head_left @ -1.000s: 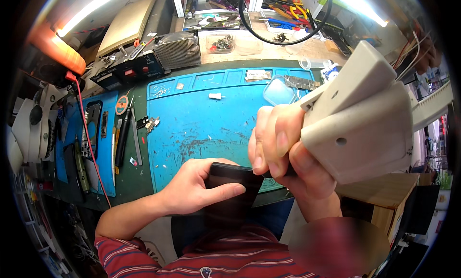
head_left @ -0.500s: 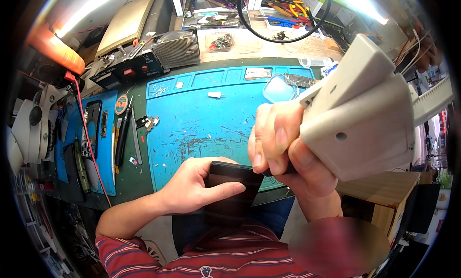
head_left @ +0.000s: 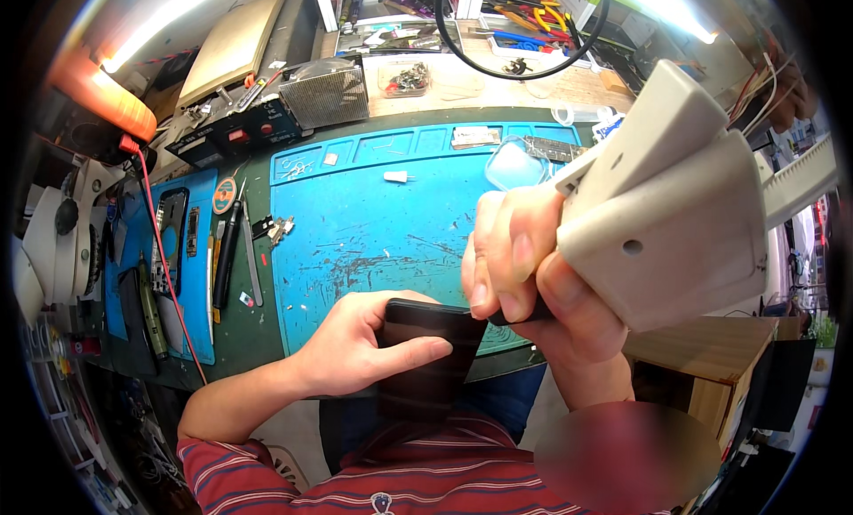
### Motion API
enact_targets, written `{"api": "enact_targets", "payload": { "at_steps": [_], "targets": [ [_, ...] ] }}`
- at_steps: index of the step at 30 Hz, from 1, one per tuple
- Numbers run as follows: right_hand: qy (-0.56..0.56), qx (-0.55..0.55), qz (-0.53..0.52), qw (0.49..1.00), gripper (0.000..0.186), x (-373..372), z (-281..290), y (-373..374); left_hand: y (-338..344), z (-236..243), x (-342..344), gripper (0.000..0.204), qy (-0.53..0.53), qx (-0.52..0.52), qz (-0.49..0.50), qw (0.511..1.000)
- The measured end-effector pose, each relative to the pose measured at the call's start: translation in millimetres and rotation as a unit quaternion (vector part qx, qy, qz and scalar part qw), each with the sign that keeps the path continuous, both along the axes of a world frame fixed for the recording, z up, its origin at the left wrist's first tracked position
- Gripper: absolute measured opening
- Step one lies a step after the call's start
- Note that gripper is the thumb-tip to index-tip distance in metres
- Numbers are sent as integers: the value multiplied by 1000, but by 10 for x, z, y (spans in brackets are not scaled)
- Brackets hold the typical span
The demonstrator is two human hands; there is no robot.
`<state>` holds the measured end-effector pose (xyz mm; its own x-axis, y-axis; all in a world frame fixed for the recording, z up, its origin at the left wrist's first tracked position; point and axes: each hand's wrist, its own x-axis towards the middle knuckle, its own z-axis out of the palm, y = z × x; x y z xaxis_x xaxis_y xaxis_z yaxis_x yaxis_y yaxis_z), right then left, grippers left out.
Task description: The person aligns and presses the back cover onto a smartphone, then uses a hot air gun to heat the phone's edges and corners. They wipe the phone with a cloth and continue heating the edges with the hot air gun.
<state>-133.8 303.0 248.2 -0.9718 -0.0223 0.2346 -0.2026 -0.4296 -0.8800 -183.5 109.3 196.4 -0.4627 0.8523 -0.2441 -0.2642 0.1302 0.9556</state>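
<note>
Your left hand [head_left: 360,351]: wrapped around the flat black rectangular phone [head_left: 426,359], thumb laid across its dark face, held at the near edge of the bench above your striped red shirt [head_left: 355,479].

Your right hand [head_left: 533,275]: closed around the dark handle of a bulky beige plastic tool housing [head_left: 675,213], raised just above the phone's upper right corner; whether its tip touches the phone cannot be told.

Bench: scuffed blue rubber work mat [head_left: 373,222] under both hands. Left of it, a second blue mat strip [head_left: 191,257] with a dark phone frame [head_left: 169,235] and black-handled screwdrivers [head_left: 227,248]. Behind, a ribbed metal box [head_left: 330,95] and a black cable loop [head_left: 533,44].
</note>
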Motion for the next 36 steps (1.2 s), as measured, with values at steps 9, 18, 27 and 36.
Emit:
{"api": "enact_targets", "payload": {
  "at_steps": [9,18,27,36],
  "targets": [
    [-11,30,1,999,26,3,-3,51,7,14,-7,29,26,-12,0,1000],
    [-3,28,-1,1000,26,-3,-5,49,3,22,-4,28,19,-12,0,1000],
    [13,45,-13,999,26,-16,-8,54,7,35,-9,28,11,-16,-2,1000],
    [5,50,-17,999,26,-9,4,71,9,49,-8,27,-3,-19,-1,1000]
  ]
}}
